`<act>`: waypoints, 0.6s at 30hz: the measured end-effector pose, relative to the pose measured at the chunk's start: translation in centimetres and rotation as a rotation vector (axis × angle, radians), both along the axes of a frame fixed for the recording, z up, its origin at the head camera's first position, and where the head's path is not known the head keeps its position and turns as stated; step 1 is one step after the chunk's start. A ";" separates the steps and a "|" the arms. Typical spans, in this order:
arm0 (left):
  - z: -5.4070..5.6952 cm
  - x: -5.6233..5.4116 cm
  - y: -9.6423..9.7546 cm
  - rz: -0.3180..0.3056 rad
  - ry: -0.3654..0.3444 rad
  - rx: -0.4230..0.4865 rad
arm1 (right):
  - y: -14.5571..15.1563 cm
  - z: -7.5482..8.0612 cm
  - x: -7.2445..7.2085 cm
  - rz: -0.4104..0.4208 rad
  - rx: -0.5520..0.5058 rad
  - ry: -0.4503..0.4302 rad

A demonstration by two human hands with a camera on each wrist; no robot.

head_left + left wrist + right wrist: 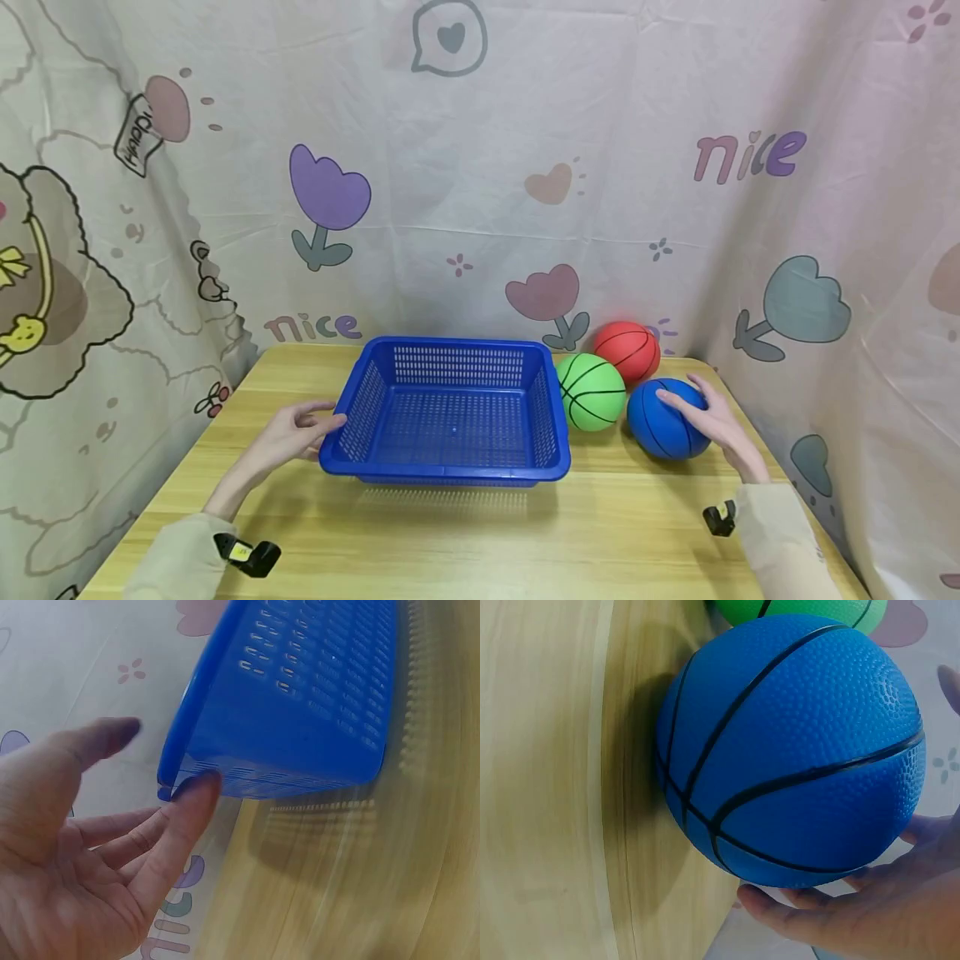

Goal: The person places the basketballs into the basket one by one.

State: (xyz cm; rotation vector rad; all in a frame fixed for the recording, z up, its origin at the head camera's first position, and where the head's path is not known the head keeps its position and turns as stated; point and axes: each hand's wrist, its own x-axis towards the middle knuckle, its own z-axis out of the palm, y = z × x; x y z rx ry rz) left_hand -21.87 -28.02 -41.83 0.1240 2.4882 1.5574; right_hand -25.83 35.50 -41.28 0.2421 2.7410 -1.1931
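A blue plastic basket [453, 472] with slotted walls stands on the table, its inside bare. My left hand [288, 437] is at its left rim, thumb and fingers spread apart. In the left wrist view one fingertip of the left hand [97, 862] overlaps the corner of the basket [285, 735], while the thumb stands off from the rim. A blue ball [667, 421] with black lines rests on the table at the right. My right hand [720, 421] lies along its right side, thumb spread from the fingers. The right wrist view has these fingers [780, 911] against the blue ball [802, 750].
Between basket and blue ball sits a green ball [592, 392], close to the basket's right wall. A red ball [628, 350] is behind it, near the back edge of the wooden table [450, 542]. A printed curtain [450, 167] hangs behind and along both sides.
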 end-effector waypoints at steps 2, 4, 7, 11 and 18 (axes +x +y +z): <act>-0.1 -0.1 -0.1 -0.002 -0.010 0.014 | 0.0 0.0 0.0 0.007 0.043 0.007; -0.3 -0.2 -0.1 -0.009 -0.009 0.025 | -0.1 -0.1 -0.1 0.009 0.101 0.015; -0.5 -0.4 -0.2 -0.013 -0.017 0.040 | -0.2 -0.5 -0.2 0.002 0.180 0.017; -0.7 -0.5 -0.3 -0.007 -0.042 0.031 | -0.2 -0.9 -0.4 -0.016 0.222 0.007; -0.3 -0.5 -0.2 -0.034 -0.081 0.056 | -0.5 -0.8 -0.6 -0.027 0.234 -0.009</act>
